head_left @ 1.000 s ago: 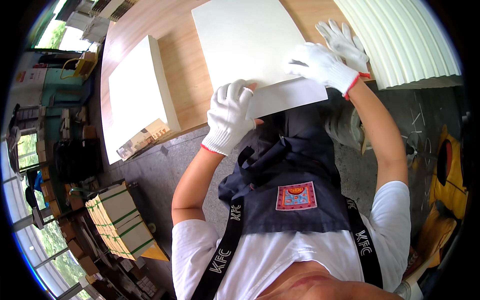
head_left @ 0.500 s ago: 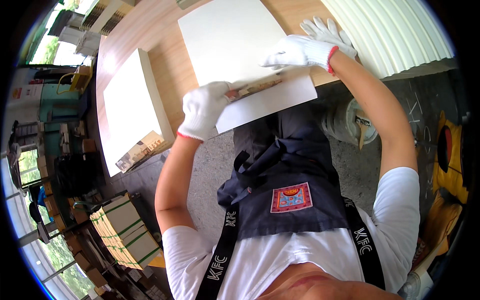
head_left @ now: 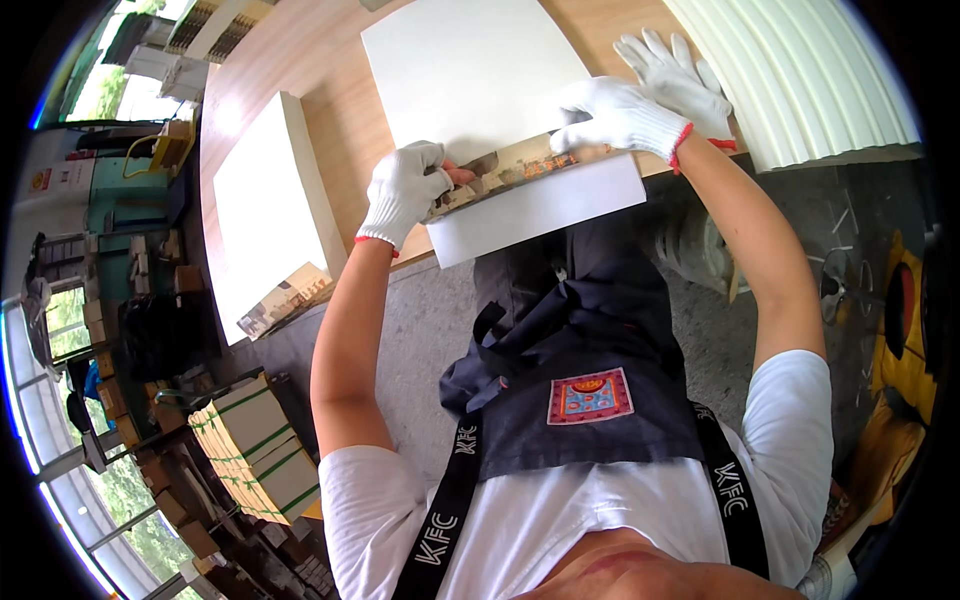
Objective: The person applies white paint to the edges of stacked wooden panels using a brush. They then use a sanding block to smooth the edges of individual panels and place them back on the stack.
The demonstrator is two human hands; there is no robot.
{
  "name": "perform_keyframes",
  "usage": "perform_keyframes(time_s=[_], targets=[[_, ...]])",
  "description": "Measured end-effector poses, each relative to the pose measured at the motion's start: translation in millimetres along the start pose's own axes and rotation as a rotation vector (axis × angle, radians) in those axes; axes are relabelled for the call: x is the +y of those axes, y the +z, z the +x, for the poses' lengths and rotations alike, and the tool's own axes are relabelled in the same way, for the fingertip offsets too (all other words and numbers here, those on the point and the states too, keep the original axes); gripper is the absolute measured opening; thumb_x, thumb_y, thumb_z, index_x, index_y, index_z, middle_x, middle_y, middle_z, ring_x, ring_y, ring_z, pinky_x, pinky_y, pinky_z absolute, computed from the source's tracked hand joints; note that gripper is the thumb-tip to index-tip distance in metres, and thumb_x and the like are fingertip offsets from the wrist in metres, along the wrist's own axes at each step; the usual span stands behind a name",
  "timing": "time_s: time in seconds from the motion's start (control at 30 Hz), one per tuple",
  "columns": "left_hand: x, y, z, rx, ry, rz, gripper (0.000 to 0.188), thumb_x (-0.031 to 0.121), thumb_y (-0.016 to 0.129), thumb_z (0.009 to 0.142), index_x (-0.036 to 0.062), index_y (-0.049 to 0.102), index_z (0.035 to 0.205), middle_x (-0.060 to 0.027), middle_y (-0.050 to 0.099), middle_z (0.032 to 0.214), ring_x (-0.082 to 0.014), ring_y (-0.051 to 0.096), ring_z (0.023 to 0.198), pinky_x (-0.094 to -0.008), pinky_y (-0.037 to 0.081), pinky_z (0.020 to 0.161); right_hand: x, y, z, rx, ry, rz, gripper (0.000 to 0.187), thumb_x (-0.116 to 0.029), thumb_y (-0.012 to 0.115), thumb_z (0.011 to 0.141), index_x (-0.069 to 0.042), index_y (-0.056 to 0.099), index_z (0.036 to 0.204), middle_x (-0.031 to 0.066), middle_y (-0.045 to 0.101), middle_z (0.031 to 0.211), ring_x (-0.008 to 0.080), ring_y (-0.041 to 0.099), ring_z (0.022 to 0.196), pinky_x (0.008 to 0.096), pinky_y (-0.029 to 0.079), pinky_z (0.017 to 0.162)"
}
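A large white sheet lies on the table before me, with a printed paper strip along its near edge. A plain white flap reaches past the table edge toward me. My left hand, in a white glove with bare fingertips showing, is closed at the left end of the strip, its fingers curled onto it. My right hand, gloved in white with a red cuff, rests over the strip's right end. Its thumb and fingers are apart, and nothing shows in them.
An unworn white glove lies beyond my right hand. Corrugated white sheets are at the right. A white block with a printed edge sits at the left. Green-strapped stacks stand low at the left; a bucket is under the table.
My right hand has shifted slightly right and its fingers have spread. More of the printed strip shows between my hands. My left hand stays at the strip's left end, its bare fingertips now plainer.
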State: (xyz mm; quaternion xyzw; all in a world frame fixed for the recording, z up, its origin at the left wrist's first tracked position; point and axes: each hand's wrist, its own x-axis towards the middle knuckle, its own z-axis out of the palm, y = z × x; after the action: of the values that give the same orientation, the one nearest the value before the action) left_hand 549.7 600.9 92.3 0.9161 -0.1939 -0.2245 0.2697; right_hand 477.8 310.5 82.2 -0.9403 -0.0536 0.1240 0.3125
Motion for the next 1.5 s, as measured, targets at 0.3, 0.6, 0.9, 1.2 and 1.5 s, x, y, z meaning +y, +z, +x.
perform_keyframes(time_s=[0.3, 0.6, 0.9, 1.2, 1.5], targets=[[-0.3, 3.3, 4.9, 0.016, 0.063, 0.034, 0.017, 0.015, 0.080, 0.080, 0.0041, 0.067, 0.077, 0.0009, 0.061, 0.070, -0.0056, 0.053, 0.061, -0.0264, 0.045, 0.056, 3.3, 1.0, -1.2, 0.023, -0.014, -0.042, 0.037, -0.048, 0.074, 0.080, -0.012, 0.067, 0.080, 0.0032, 0.067, 0.078, 0.0188, 0.064, 0.075, 0.0354, 0.047, 0.069], [25.4, -27.0, 39.6, -0.375, 0.463, 0.615, 0.067, 0.014, 0.079, 0.075, 0.0230, 0.049, 0.134, -0.0036, 0.054, 0.126, -0.0238, 0.068, 0.078, -0.0322, 0.059, 0.067, 16.8, 18.4, -0.9, 0.222, -0.198, 0.038, 0.033, -0.040, 0.075, 0.080, -0.009, 0.065, 0.081, 0.0056, 0.064, 0.078, 0.0209, 0.061, 0.074, 0.0352, 0.047, 0.069], [68.1, -23.0, 49.9, -0.496, 0.756, 1.081, 0.099, 0.020, 0.079, 0.076, 0.0533, 0.023, 0.151, 0.0017, 0.057, 0.121, -0.0199, 0.070, 0.084, -0.0323, 0.062, 0.067, 16.9, 20.3, 1.0, 0.246, -0.113, -0.082, 0.038, -0.045, 0.075, 0.079, -0.008, 0.066, 0.086, 0.0098, 0.063, 0.079, 0.0278, 0.063, 0.076, 0.0395, 0.049, 0.069], [105.5, 2.9, 63.6, -0.753, 0.651, 1.286, 0.077, 0.009, 0.078, 0.072, 0.0327, 0.041, 0.135, -0.0072, 0.053, 0.131, -0.0279, 0.071, 0.089, -0.0378, 0.062, 0.068, 27.1, 19.4, 2.4, 0.408, -0.117, -0.092, 0.033, -0.042, 0.063, 0.091, -0.015, 0.068, 0.108, 0.0093, 0.069, 0.104, 0.0272, 0.066, 0.094, 0.0387, 0.051, 0.078], [110.2, -7.0, 70.6, -0.809, 0.721, 1.210, 0.083, 0.000, 0.074, 0.070, 0.0292, 0.041, 0.139, -0.0036, 0.051, 0.137, -0.0254, 0.071, 0.091, -0.0387, 0.059, 0.075, 66.8, 0.4, -71.3, 0.756, 0.007, -0.584, 0.026, -0.012, 0.061, 0.091, -0.010, 0.066, 0.116, 0.0094, 0.064, 0.116, 0.0284, 0.060, 0.112, 0.0408, 0.050, 0.094]])
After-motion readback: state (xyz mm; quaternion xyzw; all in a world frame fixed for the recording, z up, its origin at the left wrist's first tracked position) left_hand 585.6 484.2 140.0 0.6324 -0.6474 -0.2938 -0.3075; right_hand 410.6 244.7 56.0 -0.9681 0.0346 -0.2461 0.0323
